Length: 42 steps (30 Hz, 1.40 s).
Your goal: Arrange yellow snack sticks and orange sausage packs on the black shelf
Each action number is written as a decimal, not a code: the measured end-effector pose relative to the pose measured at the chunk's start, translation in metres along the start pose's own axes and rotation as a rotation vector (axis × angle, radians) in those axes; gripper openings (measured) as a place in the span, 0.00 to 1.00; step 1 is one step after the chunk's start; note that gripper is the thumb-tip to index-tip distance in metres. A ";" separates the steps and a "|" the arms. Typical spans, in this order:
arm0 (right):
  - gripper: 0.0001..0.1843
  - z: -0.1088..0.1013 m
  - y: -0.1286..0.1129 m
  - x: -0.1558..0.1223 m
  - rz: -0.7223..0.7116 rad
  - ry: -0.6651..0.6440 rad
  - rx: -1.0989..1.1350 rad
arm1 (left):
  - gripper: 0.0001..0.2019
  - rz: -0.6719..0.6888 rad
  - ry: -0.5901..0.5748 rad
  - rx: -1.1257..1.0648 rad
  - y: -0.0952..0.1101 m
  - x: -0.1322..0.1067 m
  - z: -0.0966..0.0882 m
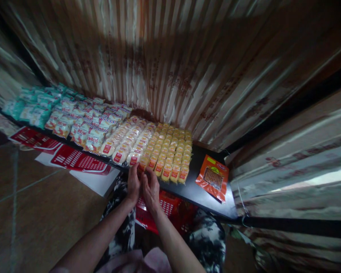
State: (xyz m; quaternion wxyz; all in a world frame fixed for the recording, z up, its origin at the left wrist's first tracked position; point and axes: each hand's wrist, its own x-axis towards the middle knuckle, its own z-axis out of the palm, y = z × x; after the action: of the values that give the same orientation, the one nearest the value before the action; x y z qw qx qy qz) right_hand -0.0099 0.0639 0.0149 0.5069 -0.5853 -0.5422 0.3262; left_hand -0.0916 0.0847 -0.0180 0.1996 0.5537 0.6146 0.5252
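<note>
Rows of small wrapped snack packets lie on a black shelf (204,197): yellow packets with red labels (170,151), pale packets (130,142), white-and-red packets (88,129) and teal packets (34,106) farther left. My left hand (133,184) and my right hand (151,187) are side by side at the shelf's front edge, fingers curled on the nearest yellow packets in the front row. What the fingers grip is hidden by the backs of the hands. An orange packet (213,177) lies alone on the shelf to the right.
A corrugated metal wall (170,68) stands behind the shelf. A red plastic basket (167,212) sits on my lap under my hands. Red flat trays (74,159) and white sheets lie on the tiled floor (31,204) at left.
</note>
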 end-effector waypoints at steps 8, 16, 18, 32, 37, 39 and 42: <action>0.19 0.006 0.008 0.012 -0.097 -0.029 -0.081 | 0.22 0.034 -0.019 -0.006 -0.005 0.011 0.003; 0.21 0.004 0.014 0.012 -0.161 -0.021 -0.132 | 0.23 0.125 -0.057 0.070 -0.008 0.008 0.005; 0.21 0.003 0.015 0.012 -0.175 -0.030 -0.135 | 0.24 0.140 -0.061 0.088 -0.007 0.007 0.006; 0.19 -0.017 0.014 0.009 -0.346 -0.003 -0.195 | 0.26 0.210 0.008 0.221 0.002 0.008 0.009; 0.18 -0.045 0.010 0.011 -0.466 0.113 -0.323 | 0.20 0.253 0.063 0.314 0.001 0.009 0.014; 0.18 -0.056 0.011 0.013 -0.474 0.141 -0.381 | 0.19 0.268 0.069 0.292 0.001 0.010 0.015; 0.17 -0.067 0.016 0.018 -0.464 0.190 -0.469 | 0.19 0.281 0.052 0.256 0.001 0.012 0.015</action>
State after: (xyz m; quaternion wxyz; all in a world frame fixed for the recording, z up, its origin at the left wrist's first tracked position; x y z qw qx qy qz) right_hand 0.0611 0.0672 0.0211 0.4675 -0.5747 -0.6716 0.0128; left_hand -0.0820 0.1017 -0.0187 0.0363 0.6412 0.5978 0.4798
